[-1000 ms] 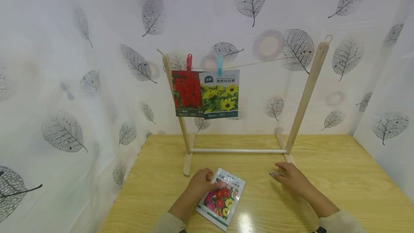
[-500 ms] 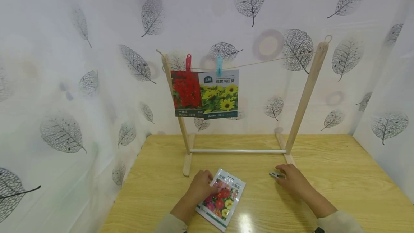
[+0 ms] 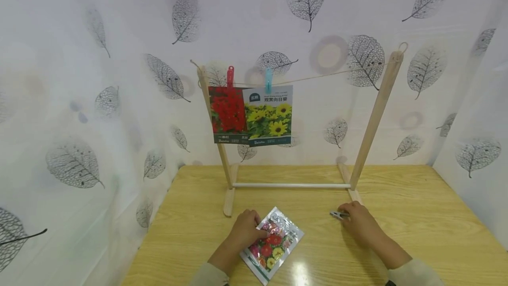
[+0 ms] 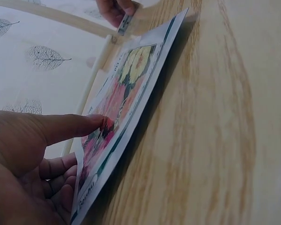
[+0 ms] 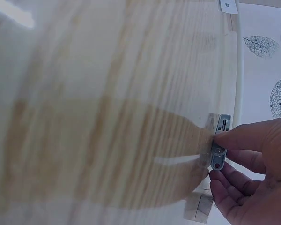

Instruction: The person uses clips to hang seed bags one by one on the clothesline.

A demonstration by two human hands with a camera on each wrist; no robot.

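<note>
head view shows the left hand (image 3: 245, 228) pinching the near edge of a flower seed packet (image 3: 274, 244), thumb on top, tilting it up off the wooden table (image 3: 416, 215). well apart to its right, the right hand (image 3: 357, 220) grips a small grey clip (image 3: 337, 214) between thumb and fingers, just above the tabletop.

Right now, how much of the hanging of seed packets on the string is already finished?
Two packets already hang from the string: the red flower packet under a red clip and the sunflower packet under a blue clip. In hand: the left hand lifts the third packet; the right hand pinches a grey clip. Clipping it up remains.
</note>
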